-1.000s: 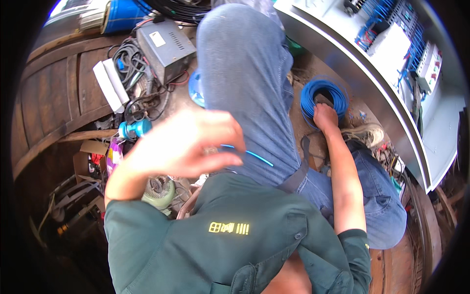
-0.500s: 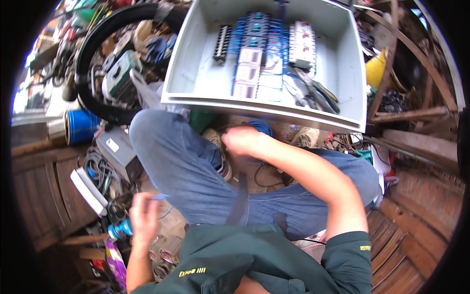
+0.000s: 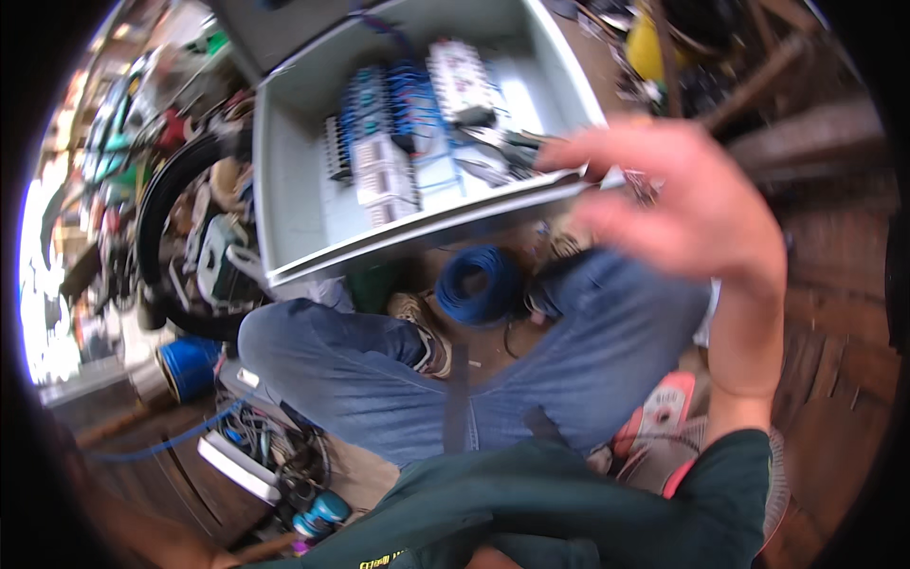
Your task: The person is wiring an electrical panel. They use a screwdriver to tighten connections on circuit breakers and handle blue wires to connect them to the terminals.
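In front of my legs sits a pale grey electrical enclosure with its lid open. Inside are a black terminal strip, white modules, a row of contactors with blue wires, and a white component row. Pliers lie at its right end. My right hand, blurred, hovers at the box's front right corner, thumb and fingers apart. Only the dark forearm of my left hand shows plainly at the lower left rim; its fingers are lost in shadow and blur. A thin blue wire runs near it.
A coil of blue wire lies between my feet. At left are a black tyre-like ring, a blue cylinder, tangled cables and a teal bottle-like object. Wooden boards flank the right.
My right hand has swung from between my legs up and right to the box corner. My left hand has moved outward to the left rim. The view has turned, uncovering the blue coil.
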### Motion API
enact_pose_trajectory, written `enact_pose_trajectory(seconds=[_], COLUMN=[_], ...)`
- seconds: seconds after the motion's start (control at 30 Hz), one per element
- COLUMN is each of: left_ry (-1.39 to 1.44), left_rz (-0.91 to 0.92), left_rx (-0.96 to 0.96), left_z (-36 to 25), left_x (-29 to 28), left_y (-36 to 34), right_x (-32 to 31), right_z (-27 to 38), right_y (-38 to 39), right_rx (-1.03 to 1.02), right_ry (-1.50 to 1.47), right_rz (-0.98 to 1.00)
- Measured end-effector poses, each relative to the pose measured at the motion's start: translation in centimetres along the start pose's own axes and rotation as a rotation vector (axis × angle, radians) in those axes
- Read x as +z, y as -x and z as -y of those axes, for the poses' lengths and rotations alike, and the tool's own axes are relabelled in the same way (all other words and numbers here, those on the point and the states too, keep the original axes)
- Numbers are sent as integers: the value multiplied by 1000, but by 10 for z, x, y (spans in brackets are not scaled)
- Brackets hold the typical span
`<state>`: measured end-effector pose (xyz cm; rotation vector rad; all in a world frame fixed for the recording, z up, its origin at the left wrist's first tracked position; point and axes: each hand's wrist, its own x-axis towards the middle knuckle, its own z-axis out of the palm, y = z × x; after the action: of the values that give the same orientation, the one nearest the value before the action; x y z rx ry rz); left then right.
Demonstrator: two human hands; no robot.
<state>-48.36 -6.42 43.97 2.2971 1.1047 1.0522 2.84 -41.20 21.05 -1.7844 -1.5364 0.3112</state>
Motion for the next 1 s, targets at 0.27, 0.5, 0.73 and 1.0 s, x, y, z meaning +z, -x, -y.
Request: enact_pose_trajectory(seconds=[0.27, 0.5, 0.73, 1.0], left_ry=[652, 1282, 1082, 356], left_rz=[1210, 1571, 963, 1262], left_rx=[-249, -116, -379, -323], left_z=[-59, -55, -63, -63], left_x=[254, 288, 300, 355], left_y=[75, 42, 57, 58], right_x=[14, 197, 324, 360], right_z=[-161, -207, -239, -221], right_y=[261, 386, 316, 272], right_rx=[802, 1259, 1576, 1814], right_ry=[-514, -850, -890, -235], right_rz=[-1436, -1681, -928, -75])
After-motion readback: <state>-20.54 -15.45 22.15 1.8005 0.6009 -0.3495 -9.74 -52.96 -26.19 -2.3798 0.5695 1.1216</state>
